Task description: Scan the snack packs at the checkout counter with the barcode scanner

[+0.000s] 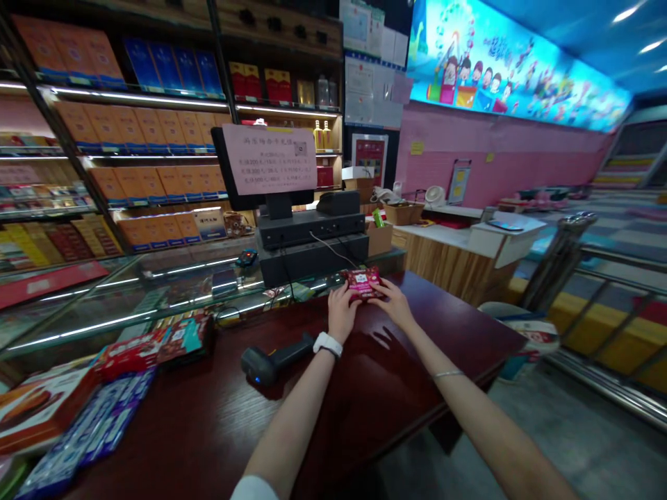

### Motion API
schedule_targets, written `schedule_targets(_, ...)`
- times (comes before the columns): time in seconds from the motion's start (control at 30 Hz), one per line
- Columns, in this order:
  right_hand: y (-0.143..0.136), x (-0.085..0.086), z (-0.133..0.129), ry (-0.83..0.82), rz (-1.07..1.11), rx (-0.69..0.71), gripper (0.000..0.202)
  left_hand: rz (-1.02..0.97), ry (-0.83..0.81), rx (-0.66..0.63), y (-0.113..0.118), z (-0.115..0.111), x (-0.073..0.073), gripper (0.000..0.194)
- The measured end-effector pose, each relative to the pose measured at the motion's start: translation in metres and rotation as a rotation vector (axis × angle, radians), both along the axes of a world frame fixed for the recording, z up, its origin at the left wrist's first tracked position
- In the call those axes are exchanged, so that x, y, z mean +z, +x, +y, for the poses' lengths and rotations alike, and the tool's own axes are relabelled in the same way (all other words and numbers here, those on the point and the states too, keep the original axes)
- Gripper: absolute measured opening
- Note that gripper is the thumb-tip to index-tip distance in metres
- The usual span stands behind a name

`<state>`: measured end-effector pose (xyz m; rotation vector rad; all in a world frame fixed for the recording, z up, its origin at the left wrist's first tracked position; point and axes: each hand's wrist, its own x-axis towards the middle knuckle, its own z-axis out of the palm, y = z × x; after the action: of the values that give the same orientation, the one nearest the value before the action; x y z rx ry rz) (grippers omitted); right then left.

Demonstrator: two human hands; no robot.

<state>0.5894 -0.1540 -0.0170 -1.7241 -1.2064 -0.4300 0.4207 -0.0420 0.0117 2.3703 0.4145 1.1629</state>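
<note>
A small red packet (363, 282) lies at the far edge of a dark red wooden counter (333, 410), just in front of a black cash register (311, 243). My left hand (342, 311), with a white watch on the wrist, grips the packet's left end. My right hand (394, 303) grips its right end; a thin bracelet is on that forearm. A black handheld barcode scanner (274, 359) lies on the counter to the left of my left arm.
A screen with a pink notice (269, 160) tops the register. Snack packs (130, 351) and blue-white packets (83, 430) lie at the counter's left. A glass display case (130, 292) and lit shelves of boxes stand behind. A metal railing (583, 278) is at right.
</note>
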Motion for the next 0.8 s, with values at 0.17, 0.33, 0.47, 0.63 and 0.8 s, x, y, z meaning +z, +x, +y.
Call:
schedule_targets(0.17, 0.027, -0.005, 0.003, -0.01, 0.083, 0.05, 0.041, 0.052, -0.049, 0.026, 0.03, 0.0, -0.007, 0.017)
schedule_targets(0.33, 0.048, -0.009, 0.015, -0.075, 0.082, 0.06, 0.039, 0.085, -0.056, 0.046, 0.054, 0.008, -0.015, 0.017)
schedule_targets(0.47, 0.06, -0.017, 0.023, -0.097, 0.088, 0.059, 0.04, 0.045, -0.079, 0.062, 0.066, 0.011, -0.023, 0.019)
schedule_targets(0.63, 0.07, -0.027, 0.025, -0.146, 0.076, 0.037, 0.042, 0.013, -0.101, 0.058, 0.076, 0.013, -0.034, 0.017)
schedule_targets(0.8, 0.079, -0.037, 0.026, -0.194, 0.028, 0.033, 0.042, 0.014, -0.101, 0.05, 0.078, 0.019, -0.043, 0.017)
